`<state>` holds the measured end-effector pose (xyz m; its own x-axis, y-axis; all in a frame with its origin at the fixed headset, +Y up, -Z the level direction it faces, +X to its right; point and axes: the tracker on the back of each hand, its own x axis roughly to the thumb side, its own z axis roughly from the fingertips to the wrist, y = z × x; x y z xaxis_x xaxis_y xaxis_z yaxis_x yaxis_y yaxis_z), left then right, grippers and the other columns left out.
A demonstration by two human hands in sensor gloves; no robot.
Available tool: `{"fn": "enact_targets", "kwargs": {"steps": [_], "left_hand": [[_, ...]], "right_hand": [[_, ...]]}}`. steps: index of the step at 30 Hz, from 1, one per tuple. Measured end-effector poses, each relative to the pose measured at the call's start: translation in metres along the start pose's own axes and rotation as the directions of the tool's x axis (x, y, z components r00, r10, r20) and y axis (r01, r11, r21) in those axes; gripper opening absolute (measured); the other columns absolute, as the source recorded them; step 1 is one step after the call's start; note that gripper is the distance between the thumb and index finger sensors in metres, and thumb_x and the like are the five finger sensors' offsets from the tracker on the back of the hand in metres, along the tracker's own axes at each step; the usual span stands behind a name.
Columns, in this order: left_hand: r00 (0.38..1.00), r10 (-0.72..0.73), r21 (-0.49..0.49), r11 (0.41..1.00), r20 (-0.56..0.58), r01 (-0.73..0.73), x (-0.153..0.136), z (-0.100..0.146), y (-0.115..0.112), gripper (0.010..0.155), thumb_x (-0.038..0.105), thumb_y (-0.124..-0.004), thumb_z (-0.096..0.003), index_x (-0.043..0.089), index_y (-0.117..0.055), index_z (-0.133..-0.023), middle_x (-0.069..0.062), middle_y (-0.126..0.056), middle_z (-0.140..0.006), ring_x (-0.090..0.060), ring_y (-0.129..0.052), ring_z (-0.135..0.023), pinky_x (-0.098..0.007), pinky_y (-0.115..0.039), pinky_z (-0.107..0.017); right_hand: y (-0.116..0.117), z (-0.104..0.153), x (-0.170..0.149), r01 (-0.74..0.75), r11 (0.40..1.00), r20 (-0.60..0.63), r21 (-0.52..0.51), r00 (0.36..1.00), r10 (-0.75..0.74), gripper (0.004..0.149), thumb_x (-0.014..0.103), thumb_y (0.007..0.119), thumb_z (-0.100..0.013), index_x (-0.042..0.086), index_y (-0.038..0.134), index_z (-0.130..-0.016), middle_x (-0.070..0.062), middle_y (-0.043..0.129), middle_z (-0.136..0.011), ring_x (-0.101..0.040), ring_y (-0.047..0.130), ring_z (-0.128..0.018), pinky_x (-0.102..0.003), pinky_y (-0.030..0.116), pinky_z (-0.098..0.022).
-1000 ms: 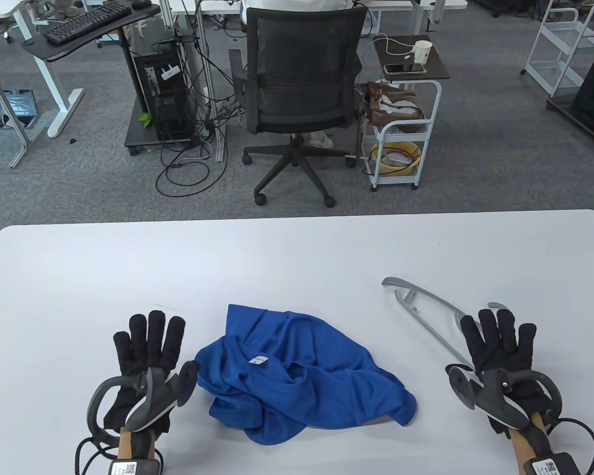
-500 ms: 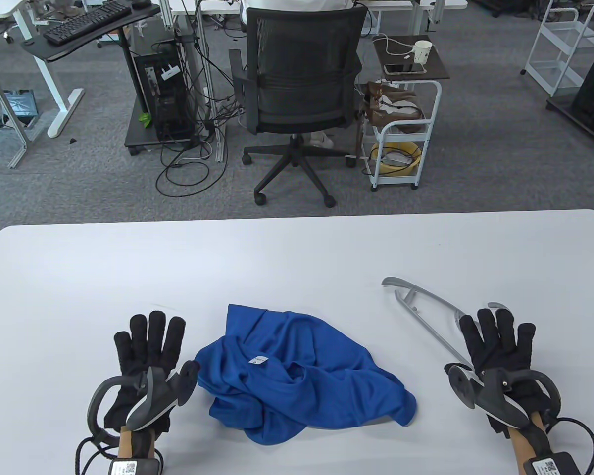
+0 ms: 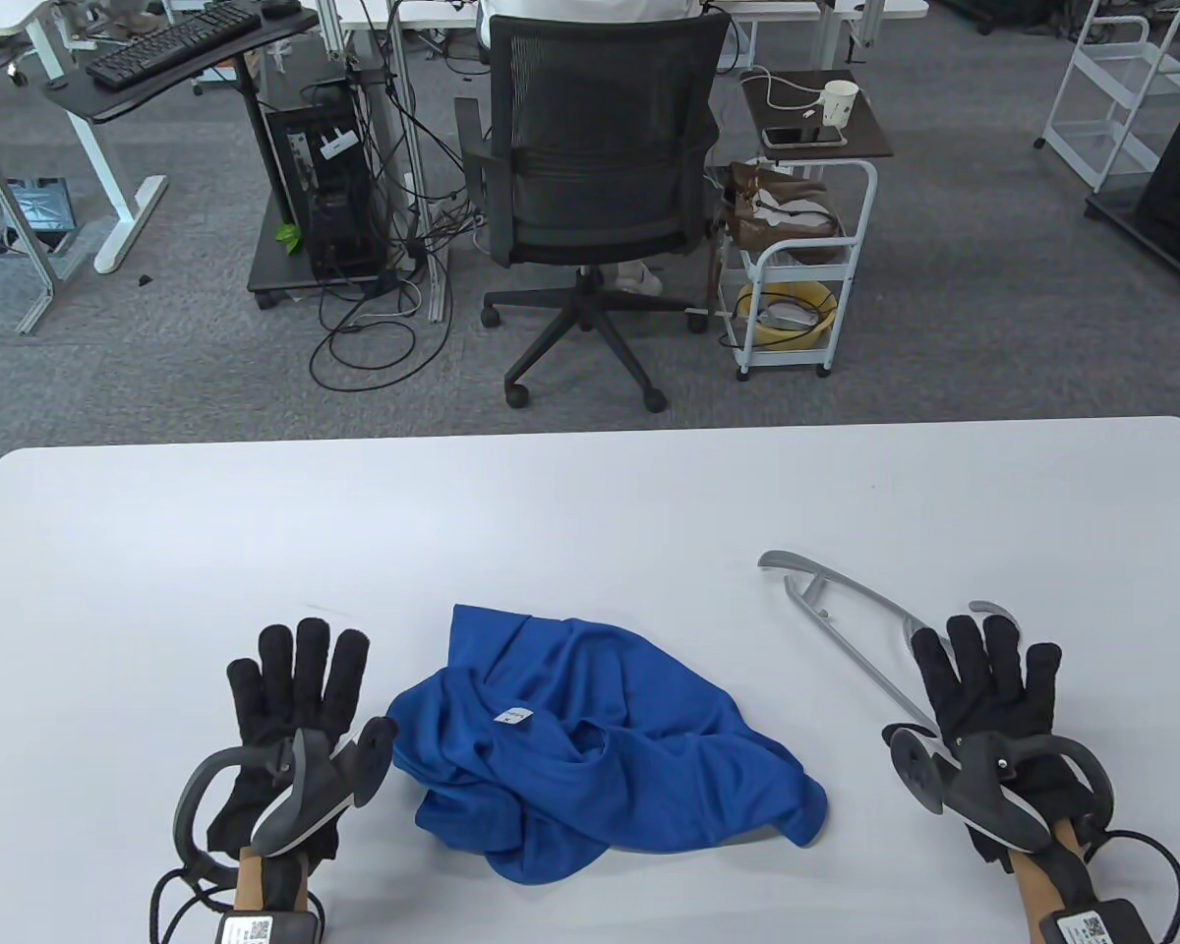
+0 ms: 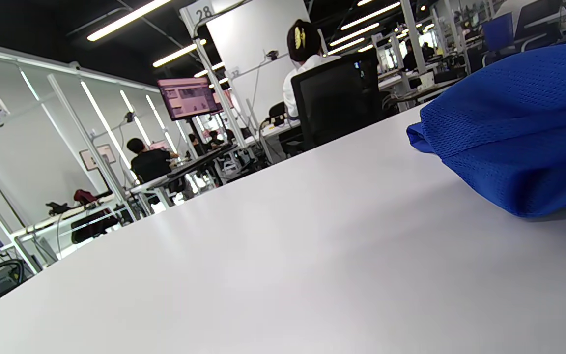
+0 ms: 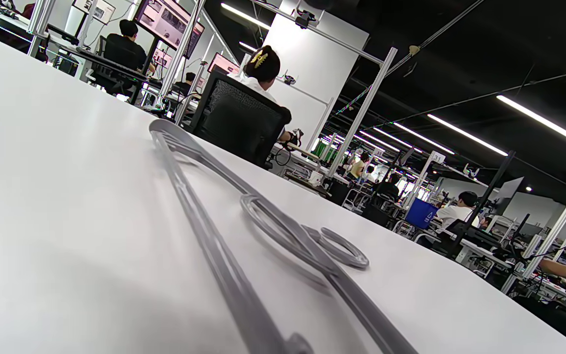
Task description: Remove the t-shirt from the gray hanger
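Since a second ago nothing on the table has shifted: both hands, the shirt and the hanger lie where they lay, and only the left thumb sits a touch differently.

The left hand (image 3: pixel 290 703) lies palm down at the near left of the white table (image 3: pixel 590 501), fingers straight and a little spread, holding nothing. Its thumb points right, toward the shirt, and ends just beside the cloth; whether it touches the fabric cannot be told. A dark tracker (image 3: pixel 295 792) is strapped across the back of the hand.

The right hand (image 3: pixel 993 688) lies palm down at the near right, fingers stretched out and apart, gripping nothing. It rests over the near end of the gray hanger (image 3: pixel 846 629), so that end is hidden under the glove, and part of the hook peeks out past the fingertips. From there the hanger runs away to the far left, flat on the table. In the right wrist view the hanger (image 5: pixel 243 231) lies flat, its bars running away from the camera and its ringed hook beside them.

The blue t-shirt (image 3: pixel 590 747) is off the hanger, crumpled in a heap at the near middle of the table, between the two hands and well apart from the hanger. A small white label shows near its collar. The left wrist view shows the mesh fabric (image 4: pixel 519 128) bunched at the right.

Beyond the far edge of the table stands a black office chair (image 3: pixel 590 177), and to its right a white trolley (image 3: pixel 796 256).
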<state>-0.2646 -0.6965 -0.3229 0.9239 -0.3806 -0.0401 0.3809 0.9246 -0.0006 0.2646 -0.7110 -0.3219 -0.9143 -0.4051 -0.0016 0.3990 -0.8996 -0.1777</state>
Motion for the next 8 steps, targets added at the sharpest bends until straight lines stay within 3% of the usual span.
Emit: {"fn": "enact_targets", "kwargs": {"steps": [8], "left_hand": [[1.000,0.000,0.000,1.000,0.000,0.000,0.0002,-0.0005,-0.0011,0.085,0.064,-0.033,-0.0501,0.026,0.006,-0.116,-0.013,0.000,-0.126,-0.046,-0.001,-0.115,-0.063,-0.010,-0.084]], "right_hand": [[0.0008,0.0003,0.0005,0.000,1.000,0.003,0.002,1.000,0.000,0.092,0.063,0.037,-0.046,0.014,0.009,-0.118,-0.028,0.013,-0.127,-0.058,0.011,-0.113,-0.077,0.016,-0.079]]}}
